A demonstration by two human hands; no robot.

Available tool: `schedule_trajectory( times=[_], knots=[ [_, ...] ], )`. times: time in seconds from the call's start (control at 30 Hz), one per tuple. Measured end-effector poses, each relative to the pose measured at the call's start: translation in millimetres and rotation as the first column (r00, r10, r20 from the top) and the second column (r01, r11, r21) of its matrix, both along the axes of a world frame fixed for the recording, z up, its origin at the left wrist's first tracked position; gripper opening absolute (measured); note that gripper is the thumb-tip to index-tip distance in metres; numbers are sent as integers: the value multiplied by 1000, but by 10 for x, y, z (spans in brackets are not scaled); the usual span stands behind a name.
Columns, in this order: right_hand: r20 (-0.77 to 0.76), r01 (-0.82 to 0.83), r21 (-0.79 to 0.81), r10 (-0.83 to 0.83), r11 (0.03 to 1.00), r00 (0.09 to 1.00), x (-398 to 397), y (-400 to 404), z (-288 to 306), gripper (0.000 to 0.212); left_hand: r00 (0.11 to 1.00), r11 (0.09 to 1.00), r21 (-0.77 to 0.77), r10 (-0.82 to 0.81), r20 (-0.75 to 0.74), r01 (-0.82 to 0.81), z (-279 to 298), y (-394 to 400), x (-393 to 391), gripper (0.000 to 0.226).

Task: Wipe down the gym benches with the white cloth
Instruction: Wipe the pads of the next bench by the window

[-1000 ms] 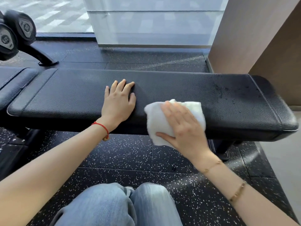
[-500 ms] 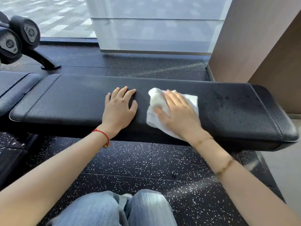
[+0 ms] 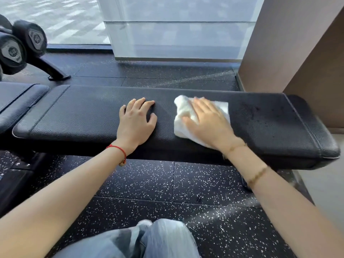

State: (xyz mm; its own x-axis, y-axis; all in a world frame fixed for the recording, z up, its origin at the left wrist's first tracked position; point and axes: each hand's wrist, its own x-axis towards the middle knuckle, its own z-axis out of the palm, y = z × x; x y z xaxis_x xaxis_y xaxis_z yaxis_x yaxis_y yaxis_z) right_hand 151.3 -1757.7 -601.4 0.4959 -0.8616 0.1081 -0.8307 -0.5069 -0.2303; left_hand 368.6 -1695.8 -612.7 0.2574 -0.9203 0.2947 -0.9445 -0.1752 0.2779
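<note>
A long black padded gym bench (image 3: 83, 112) runs across the view in front of me. My left hand (image 3: 136, 121) rests flat on its middle, fingers spread and straight. My right hand (image 3: 208, 121) presses the white cloth (image 3: 183, 113) flat against the bench top just right of centre, fingers stretched out over it. The cloth is crumpled, and part of it is hidden under my palm. Dark specks mark the bench surface (image 3: 260, 112) to the right of the cloth.
A second black pad (image 3: 16, 99) adjoins the bench at the left. Dumbbells on a rack (image 3: 22, 45) stand at the far left. A brown wall (image 3: 297, 53) rises at the right, glass panels (image 3: 176, 34) behind. My knees in jeans (image 3: 145, 241) are below, on speckled rubber floor (image 3: 167, 183).
My right hand has slid the cloth from the bench's front edge up onto the top and away from me. My left hand has stayed in place.
</note>
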Motion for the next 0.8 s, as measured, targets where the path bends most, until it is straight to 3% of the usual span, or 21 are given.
schedule_trajectory(
  times=[0.13,0.27,0.37,0.53,0.67,0.8],
  knots=[
    [-11,-11,-91,10,996,1000,-561,407,-38,67,1000,1000,11,-17,12,16,-8,9,38,46],
    [31,256,-46,-255,966,966,-942,196,17,64,999,999,35,-18,39,17,5,11,4,48],
    [-13,351,-32,-352,936,936,-723,-135,41,69,997,997,73,-6,79,0,31,-19,-40,49],
    [-30,257,4,-256,967,966,-259,-230,18,69,991,993,44,-116,66,114,184,-153,-294,49],
    [-11,223,-92,-225,970,974,-364,105,-78,64,981,980,66,-188,40,185,196,-341,-760,52],
    [-300,212,-219,-272,952,914,-906,368,-67,55,975,968,122,-222,10,219,151,-474,-1148,54]
  ],
)
